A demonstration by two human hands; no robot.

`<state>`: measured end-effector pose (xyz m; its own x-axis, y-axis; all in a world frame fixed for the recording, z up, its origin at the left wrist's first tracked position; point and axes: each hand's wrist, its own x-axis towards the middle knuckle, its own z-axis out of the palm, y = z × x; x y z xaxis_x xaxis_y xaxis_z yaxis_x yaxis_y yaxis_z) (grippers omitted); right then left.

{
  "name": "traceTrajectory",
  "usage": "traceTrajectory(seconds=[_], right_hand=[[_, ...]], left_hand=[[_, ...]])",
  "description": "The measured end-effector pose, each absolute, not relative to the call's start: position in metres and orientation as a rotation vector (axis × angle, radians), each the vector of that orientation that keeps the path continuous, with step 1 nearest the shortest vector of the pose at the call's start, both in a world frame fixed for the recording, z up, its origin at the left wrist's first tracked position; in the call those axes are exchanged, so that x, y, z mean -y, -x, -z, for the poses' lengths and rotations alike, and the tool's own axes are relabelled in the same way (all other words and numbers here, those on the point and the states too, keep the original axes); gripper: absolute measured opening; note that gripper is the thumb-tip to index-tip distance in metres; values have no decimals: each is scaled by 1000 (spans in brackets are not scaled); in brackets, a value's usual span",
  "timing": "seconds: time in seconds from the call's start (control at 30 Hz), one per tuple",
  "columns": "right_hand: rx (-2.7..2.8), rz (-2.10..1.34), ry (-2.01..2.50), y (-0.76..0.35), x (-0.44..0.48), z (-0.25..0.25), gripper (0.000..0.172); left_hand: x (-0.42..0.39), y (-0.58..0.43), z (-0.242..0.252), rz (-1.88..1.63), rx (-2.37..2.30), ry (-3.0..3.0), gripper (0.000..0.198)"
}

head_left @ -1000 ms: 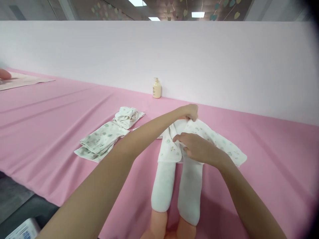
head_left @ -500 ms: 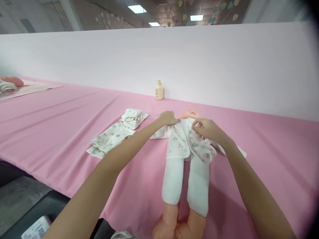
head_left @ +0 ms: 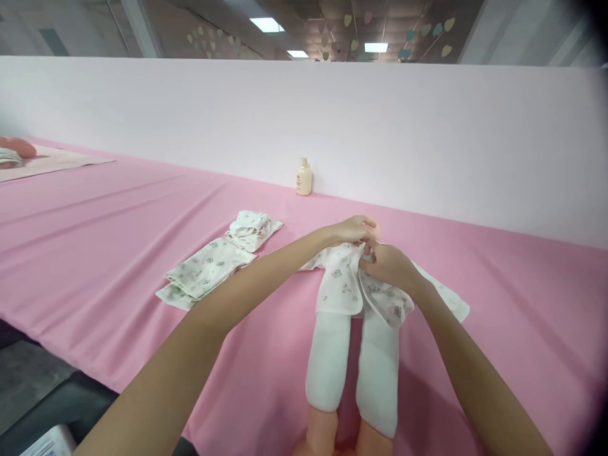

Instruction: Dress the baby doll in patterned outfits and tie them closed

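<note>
A baby doll (head_left: 327, 354) in white trousers lies on its back on the pink table (head_left: 118, 240), feet toward me. It wears a white printed jacket (head_left: 339, 285). My left hand (head_left: 351, 229) and my right hand (head_left: 387, 266) meet at the jacket's neck, fingers pinched on the two front edges. The doll's head is mostly hidden behind my hands.
Folded printed baby clothes (head_left: 204, 272) and a small bundled garment (head_left: 251, 227) lie left of the doll. A cream pump bottle (head_left: 304, 177) stands against the white partition. At the far left lies a pale mat (head_left: 42, 163) with another doll's parts.
My hands have come together at the top of the jacket, closing its front edges. A second ago my right hand was lower, on the jacket's front.
</note>
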<state>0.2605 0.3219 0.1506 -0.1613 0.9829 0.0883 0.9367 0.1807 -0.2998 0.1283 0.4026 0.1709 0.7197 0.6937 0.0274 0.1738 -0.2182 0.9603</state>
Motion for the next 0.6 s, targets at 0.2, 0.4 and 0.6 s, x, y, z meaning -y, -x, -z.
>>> traceTrajectory(seconds=[0.2, 0.4, 0.6], right_hand=[[2275, -168, 1901, -262, -315, -147, 27], [2370, -162, 1952, -246, -276, -141, 25], [1842, -354, 1805, -270, -262, -142, 20]], left_hand=[[-372, -91, -147, -846, -913, -1655, 28], [-349, -75, -120, -817, -1183, -1925, 32], [-337, -86, -118, -920, -1312, -1919, 32]])
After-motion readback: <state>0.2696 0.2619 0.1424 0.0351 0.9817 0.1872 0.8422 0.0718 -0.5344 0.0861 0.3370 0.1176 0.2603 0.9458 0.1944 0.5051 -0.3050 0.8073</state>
